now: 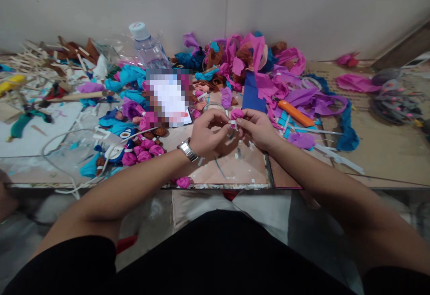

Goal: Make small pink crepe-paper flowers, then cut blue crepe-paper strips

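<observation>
A small pink crepe-paper flower (237, 114) is held up over the middle of the table, between my two hands. My right hand (258, 128) pinches it from the right with thumb and fingers. From the left, my left hand (211, 130), with a metal watch at the wrist, closes thumb and forefinger at its base. A bit of white strip (232, 122) shows there, partly covered by the fingertips. Similar pink paper flowers (144, 155) lie in a cluster left of my left wrist, and a single one (183, 182) rests at the table's front edge.
A lit phone (169, 97), partly blurred, leans before a capped plastic bottle (148, 46). Crepe-paper strips (257, 57) heap at the back. An orange utility knife (295, 114) lies right of my hands. A white cable (50, 140), green pliers (25, 122) and wooden sticks (36, 57) occupy the left.
</observation>
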### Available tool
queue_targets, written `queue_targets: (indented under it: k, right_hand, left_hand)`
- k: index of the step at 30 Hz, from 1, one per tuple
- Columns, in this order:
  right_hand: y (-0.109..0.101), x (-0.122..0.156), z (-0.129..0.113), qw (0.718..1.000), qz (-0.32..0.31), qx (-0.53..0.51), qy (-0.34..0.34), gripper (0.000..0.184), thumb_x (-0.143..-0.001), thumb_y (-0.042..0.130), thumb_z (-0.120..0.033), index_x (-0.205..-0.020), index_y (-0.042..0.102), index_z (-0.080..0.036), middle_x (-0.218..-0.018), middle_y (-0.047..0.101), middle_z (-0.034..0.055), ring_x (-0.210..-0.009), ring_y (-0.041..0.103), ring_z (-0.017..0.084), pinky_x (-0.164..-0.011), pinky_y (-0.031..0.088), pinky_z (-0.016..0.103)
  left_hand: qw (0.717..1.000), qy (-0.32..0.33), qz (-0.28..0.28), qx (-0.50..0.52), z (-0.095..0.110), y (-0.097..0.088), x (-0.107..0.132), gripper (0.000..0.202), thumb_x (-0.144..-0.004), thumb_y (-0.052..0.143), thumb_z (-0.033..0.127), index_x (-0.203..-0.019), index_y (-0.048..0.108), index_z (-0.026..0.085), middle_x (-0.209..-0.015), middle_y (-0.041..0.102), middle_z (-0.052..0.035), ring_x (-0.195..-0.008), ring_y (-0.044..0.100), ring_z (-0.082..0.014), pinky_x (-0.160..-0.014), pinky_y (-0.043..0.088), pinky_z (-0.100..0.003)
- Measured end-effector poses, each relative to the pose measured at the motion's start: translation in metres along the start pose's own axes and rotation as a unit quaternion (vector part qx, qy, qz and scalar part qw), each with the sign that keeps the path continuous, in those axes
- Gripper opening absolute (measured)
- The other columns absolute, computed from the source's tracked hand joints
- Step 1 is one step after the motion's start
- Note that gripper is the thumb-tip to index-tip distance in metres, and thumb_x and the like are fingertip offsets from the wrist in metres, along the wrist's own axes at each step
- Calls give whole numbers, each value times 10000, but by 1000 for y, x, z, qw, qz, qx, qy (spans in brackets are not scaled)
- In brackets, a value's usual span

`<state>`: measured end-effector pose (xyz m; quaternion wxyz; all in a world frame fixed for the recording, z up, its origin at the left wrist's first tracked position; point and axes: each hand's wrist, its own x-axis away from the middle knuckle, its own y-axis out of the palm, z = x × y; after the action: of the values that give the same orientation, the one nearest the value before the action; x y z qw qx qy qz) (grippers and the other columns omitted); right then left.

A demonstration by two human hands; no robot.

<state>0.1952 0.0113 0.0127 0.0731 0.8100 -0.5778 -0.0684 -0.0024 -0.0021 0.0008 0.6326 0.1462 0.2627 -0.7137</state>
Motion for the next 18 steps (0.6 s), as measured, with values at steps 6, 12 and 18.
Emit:
queue_targets:
  k: [6, 12, 18]
  right_hand:
    - [0, 0, 0, 1000, 1, -4, -1, 342, -813, 853, -391, -1055, 745, -175, -588, 651, -52, -479, 571, 105, -443, 467, 207]
    - [1, 0, 0, 1000, 8, -10, -3, 359, -788, 884, -408, -1019, 738, -175, -630, 666, -49, -484, 577, 99, -446, 472, 212]
    - [-1, -2, 2, 1000, 9, -10, -5, 374, -780, 894, -426, -1008, 738, -175, -640, 660, -48, -485, 575, 99, -439, 472, 216]
  left_hand:
    - [997, 49, 0, -53, 3, -2, 0, 119, -915, 752, 287, -949, 681, 197, -940, 688, -47, -857, 661, -165, -761, 569, -307]
    - [991, 107, -10, -78, 9, -3, -4, 42, -897, 740, 204, -912, 701, 198, -900, 691, -36, -833, 648, -160, -754, 556, -307]
    - [990, 116, -12, -85, 9, -3, -3, 64, -894, 744, 192, -930, 690, 197, -903, 698, -34, -820, 652, -154, -739, 554, -299]
